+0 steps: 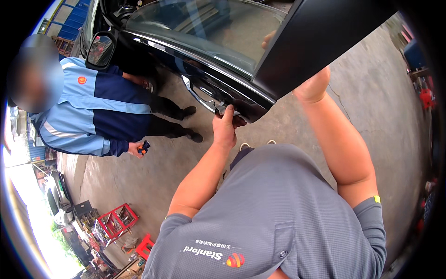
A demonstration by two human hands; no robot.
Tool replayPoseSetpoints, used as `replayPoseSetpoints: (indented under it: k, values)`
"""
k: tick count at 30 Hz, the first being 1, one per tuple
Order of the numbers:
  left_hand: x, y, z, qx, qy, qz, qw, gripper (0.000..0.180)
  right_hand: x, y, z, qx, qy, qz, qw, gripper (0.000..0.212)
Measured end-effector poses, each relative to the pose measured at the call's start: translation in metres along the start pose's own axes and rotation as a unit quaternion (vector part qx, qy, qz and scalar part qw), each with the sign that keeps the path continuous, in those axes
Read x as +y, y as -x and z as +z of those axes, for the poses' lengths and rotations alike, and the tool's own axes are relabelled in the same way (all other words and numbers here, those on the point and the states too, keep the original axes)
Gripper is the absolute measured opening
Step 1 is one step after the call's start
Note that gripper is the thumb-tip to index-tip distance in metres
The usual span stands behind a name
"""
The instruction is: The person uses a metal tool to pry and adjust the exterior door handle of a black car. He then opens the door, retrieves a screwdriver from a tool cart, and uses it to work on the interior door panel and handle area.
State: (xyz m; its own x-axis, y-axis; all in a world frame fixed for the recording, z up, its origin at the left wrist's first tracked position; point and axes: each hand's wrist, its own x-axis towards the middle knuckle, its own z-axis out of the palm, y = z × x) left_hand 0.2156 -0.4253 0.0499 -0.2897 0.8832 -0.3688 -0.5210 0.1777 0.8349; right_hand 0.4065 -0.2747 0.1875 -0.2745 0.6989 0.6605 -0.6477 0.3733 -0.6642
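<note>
A black car door [204, 74] with a chrome trim line and a glass window [204, 28] stands in front of me. My left hand [225, 129] is closed at the rear end of the chrome door handle [197, 93]. Its thumb lies up against the handle end, with the other fingers curled and partly hidden below. Higher up, my right hand [312, 87] reaches behind the wide black window pillar [325, 42]. That pillar hides most of the hand, but fingertips show past its far edge, at the glass, so the fingers are wrapped round it.
At left, beside the side mirror [101, 50], stands a co-worker in a blue jacket [79, 97], holding a small orange-and-dark object [143, 148]. A red tool cart [117, 221] and a red stool [145, 246] are at lower left. Concrete floor [395, 139] spreads around.
</note>
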Motion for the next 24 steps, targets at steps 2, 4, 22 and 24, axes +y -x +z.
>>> replayPoseSetpoints:
  k: [2,4,22,24]
  values:
    - [0.001,-0.003,-0.009,-0.029,-0.012,-0.025,0.999,0.036,-0.001,-0.001,0.003,0.004,-0.055,0.013,0.998,0.056]
    - [0.001,-0.001,-0.021,-0.039,-0.026,-0.065,0.997,0.042,0.002,0.001,-0.001,0.011,-0.078,0.026,0.997,0.057]
    - [-0.157,0.084,-0.021,0.172,-0.344,-0.187,0.904,0.028,-0.053,0.054,-0.098,-0.048,0.247,0.312,0.916,0.03]
    - [-0.202,0.091,-0.004,0.201,-0.357,-0.195,0.891,0.031,-0.055,0.101,-0.16,-0.084,0.315,0.371,0.87,0.034]
